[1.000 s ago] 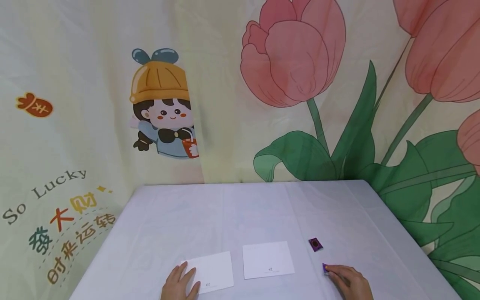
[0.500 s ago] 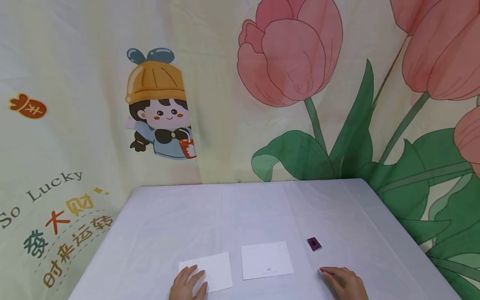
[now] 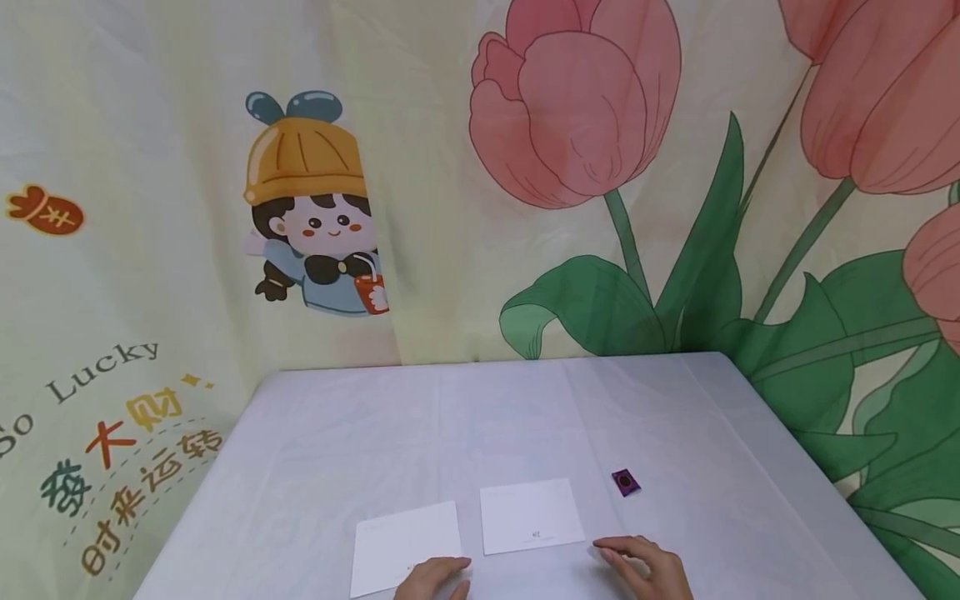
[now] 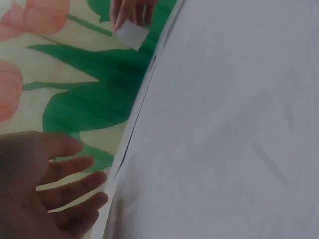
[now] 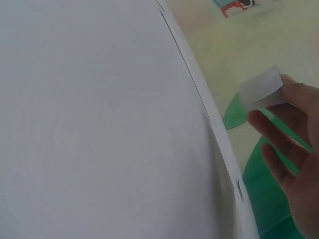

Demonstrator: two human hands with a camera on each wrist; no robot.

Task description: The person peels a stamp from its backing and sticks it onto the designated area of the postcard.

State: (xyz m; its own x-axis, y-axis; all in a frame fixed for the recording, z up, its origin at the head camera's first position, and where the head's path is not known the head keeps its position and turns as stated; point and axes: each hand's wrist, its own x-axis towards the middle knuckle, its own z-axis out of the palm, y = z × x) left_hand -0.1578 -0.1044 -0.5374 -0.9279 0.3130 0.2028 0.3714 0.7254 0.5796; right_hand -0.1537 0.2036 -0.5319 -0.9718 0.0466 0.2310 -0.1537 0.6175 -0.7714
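My right hand is near the front of the table, right of the second white card. Its thumb and finger pinch a small paper piece, whose pale side shows in both wrist views. My left hand hovers by the lower right corner of the left white card, hiding that corner. In the left wrist view its fingers are spread and relaxed, holding nothing. The right white card lies flat, with a small grey mark near its bottom edge. Beyond my right hand lies a small purple piece with a dark round print.
A white cloth covers the table. Behind it hangs a curtain printed with tulips, a cartoon figure and lettering. The curtain meets the table's far edge.
My right hand has moved left with the paper piece, which showed purple earlier. My left hand has slid right, off most of the left card. The head view has shifted slightly.
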